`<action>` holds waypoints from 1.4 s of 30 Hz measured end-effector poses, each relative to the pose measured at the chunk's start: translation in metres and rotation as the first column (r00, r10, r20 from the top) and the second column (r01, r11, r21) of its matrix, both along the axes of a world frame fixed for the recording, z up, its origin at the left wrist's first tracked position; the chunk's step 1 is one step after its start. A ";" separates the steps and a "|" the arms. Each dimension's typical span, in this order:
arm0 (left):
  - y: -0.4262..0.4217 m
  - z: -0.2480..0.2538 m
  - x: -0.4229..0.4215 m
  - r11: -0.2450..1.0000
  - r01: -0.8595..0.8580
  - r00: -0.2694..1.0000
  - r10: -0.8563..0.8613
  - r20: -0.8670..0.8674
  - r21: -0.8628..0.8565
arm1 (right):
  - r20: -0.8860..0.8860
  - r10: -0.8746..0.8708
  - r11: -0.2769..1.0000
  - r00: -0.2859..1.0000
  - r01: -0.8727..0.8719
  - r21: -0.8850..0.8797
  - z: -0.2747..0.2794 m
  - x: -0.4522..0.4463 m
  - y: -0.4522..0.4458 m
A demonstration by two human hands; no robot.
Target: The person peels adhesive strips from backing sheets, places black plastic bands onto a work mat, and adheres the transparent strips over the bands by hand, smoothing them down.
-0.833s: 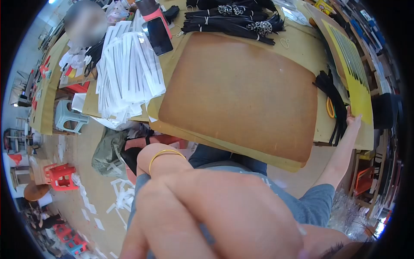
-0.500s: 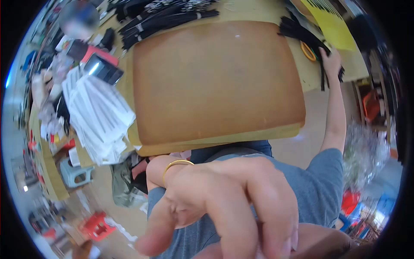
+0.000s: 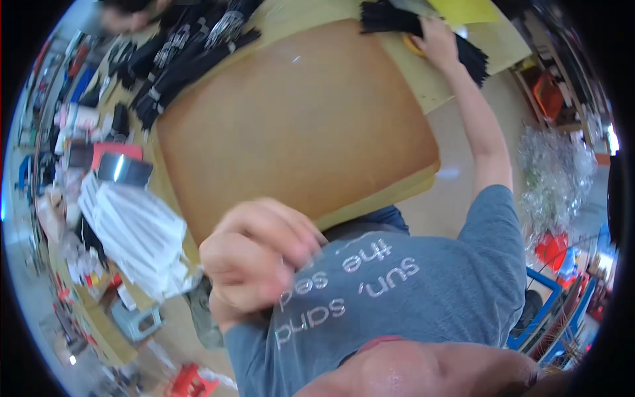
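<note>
My right hand [image 3: 438,45] reaches to the far right of the table, its fingers over a bundle of black strips [image 3: 390,18] that look like zippers. Close beside its thumb shows an orange ring-shaped handle [image 3: 413,45], the rest hidden. My left hand [image 3: 258,255], blurred by motion, is raised before my shirt at the table's near edge. Its fingers are curled in, and nothing shows in them. Between the hands lies a large brown board [image 3: 297,126] with rounded corners.
More tied black bundles [image 3: 192,63] with silvery parts lie at the back left. White strips [image 3: 135,231] are piled at left, beside a dark phone-like slab [image 3: 124,170]. A yellow sheet [image 3: 466,10] is at the back right. A stool [image 3: 135,321] stands below left; another person [image 3: 122,20] is across the table.
My left hand has drawn back from close to the camera and its fingers have curled. My right hand still sits at the black strips, which now lie more sideways. The view has turned.
</note>
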State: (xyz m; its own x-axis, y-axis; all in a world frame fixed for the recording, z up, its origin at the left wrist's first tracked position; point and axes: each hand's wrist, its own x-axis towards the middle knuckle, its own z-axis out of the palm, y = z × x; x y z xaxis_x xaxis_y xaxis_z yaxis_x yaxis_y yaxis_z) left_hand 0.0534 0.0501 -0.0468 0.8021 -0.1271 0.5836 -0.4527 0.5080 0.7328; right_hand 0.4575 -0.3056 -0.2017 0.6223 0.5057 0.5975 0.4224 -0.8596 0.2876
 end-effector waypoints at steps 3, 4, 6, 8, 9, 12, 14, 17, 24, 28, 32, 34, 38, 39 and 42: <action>0.055 -0.041 -0.007 0.090 -0.347 0.849 0.453 0.272 0.933 | -0.142 -0.096 0.995 0.985 0.100 0.023 -0.005 0.016 0.003; 0.065 -0.060 -0.011 -0.002 -0.278 0.848 0.470 0.246 0.961 | -0.168 -0.079 0.993 0.983 0.093 0.073 -0.006 0.020 0.004; 0.076 -0.096 -0.025 -0.175 -0.122 0.825 0.529 0.198 0.977 | -0.222 -0.091 0.994 0.971 0.102 0.037 0.002 0.022 0.007; 0.079 -0.119 -0.036 -0.191 -0.075 0.839 0.518 0.165 0.979 | -0.232 -0.128 0.992 0.964 0.130 -0.007 0.009 0.018 0.014; 0.079 -0.122 -0.036 -0.200 -0.049 0.844 0.515 0.148 0.979 | -0.197 -0.138 0.990 0.971 0.133 -0.038 0.009 0.018 0.016; 0.061 -0.124 -0.042 -0.218 -0.048 0.835 0.527 0.160 0.975 | -0.228 -0.116 0.993 0.967 0.117 -0.010 0.013 0.016 0.020; 0.044 -0.123 -0.048 -0.237 -0.049 0.823 0.540 0.174 0.970 | -0.260 -0.085 0.991 0.962 0.108 0.073 0.017 0.014 0.019; 0.017 -0.122 -0.058 -0.283 -0.044 0.808 0.554 0.201 0.958 | -0.396 -0.001 0.973 0.918 0.092 0.211 0.020 0.016 0.015; -0.013 -0.126 -0.071 -0.299 -0.067 0.784 0.575 0.236 0.952 | -0.174 0.160 0.969 0.972 -0.121 0.215 0.012 0.023 0.008; -0.020 -0.128 -0.077 -0.309 -0.084 0.774 0.578 0.257 0.947 | 0.027 0.075 0.990 0.997 -0.078 0.119 0.029 0.011 0.017; -0.025 -0.126 -0.082 -0.301 -0.072 0.769 0.591 0.245 0.951 | 0.232 -0.007 0.920 0.973 -0.085 0.382 0.080 -0.027 0.032; -0.031 -0.116 -0.083 -0.317 -0.108 0.762 0.582 0.284 0.942 | 0.136 0.055 0.598 0.989 -0.142 0.789 0.120 -0.067 0.054; 0.003 -0.109 -0.071 0.091 -0.191 0.688 0.723 0.067 0.977 | 0.184 0.828 -0.378 0.529 0.284 0.881 0.141 -0.137 0.102; 0.011 -0.097 -0.066 0.068 -0.350 0.575 0.803 0.157 0.934 | 0.247 0.903 -0.382 0.352 0.391 0.837 0.124 -0.152 0.123; 0.042 -0.055 -0.057 0.077 -0.649 0.286 0.947 0.149 0.757 | 0.210 0.909 -0.400 0.361 0.610 0.683 0.095 -0.235 0.211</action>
